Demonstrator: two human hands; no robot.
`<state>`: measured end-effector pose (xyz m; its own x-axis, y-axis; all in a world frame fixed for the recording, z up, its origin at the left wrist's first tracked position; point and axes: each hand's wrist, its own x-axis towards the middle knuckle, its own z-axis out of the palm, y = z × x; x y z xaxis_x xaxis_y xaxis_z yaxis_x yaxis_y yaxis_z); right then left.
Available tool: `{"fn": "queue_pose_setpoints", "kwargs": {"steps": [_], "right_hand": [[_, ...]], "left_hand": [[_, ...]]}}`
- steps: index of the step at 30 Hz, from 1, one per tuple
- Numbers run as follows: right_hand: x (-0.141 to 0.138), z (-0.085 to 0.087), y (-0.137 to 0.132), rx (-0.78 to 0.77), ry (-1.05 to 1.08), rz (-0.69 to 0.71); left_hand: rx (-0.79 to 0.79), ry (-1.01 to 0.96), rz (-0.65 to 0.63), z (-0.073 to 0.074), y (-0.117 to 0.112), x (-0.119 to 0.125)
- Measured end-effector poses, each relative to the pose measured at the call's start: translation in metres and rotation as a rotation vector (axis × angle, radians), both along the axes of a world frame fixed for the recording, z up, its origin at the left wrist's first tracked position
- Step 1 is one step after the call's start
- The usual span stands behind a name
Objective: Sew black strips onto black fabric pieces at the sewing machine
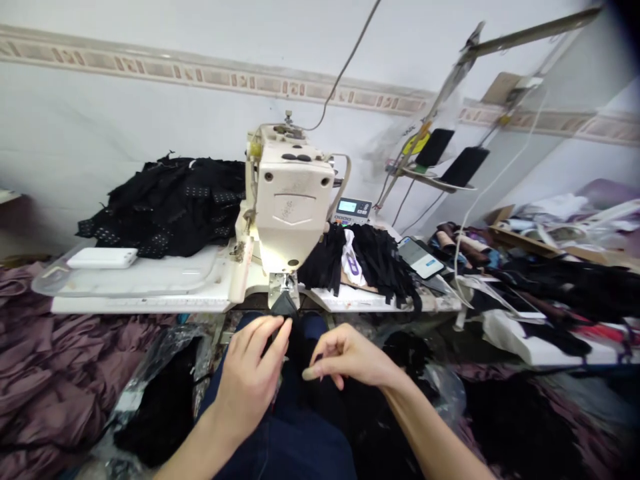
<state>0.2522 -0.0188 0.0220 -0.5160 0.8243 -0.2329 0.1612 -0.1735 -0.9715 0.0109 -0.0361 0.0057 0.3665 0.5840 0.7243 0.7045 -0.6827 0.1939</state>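
A white sewing machine (293,200) stands in front of me, its lamp lit over the needle area. A piece of black fabric (285,305) lies under the presser foot and hangs down over the table's front edge. My left hand (253,370) pinches this fabric just in front of the machine, fingertips close to the foot. To the right, my right hand (347,357) is over my lap with its fingers curled and thumb pressed in. A small dark bit shows by its fingertips, too unclear to name.
Black dotted fabric (170,200) is heaped left, behind a white box (103,258). Black strips (380,260), purple-handled snips (353,262) and a phone (421,257) lie right of the machine. Black thread cones (465,167) stand above. Mauve cloth (65,360) is piled at lower left.
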Motion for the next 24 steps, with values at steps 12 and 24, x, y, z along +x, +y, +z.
{"fn": "queue_pose_setpoints", "kwargs": {"steps": [12,24], "right_hand": [[-0.040,0.007,0.007,0.147,0.129,-0.369],[-0.072,-0.012,0.058,0.349,0.219,-0.771]], "left_hand": [[0.189,0.041,0.043,-0.012,0.033,0.009],[0.177,0.048,-0.078,-0.009,0.043,-0.005]]}}
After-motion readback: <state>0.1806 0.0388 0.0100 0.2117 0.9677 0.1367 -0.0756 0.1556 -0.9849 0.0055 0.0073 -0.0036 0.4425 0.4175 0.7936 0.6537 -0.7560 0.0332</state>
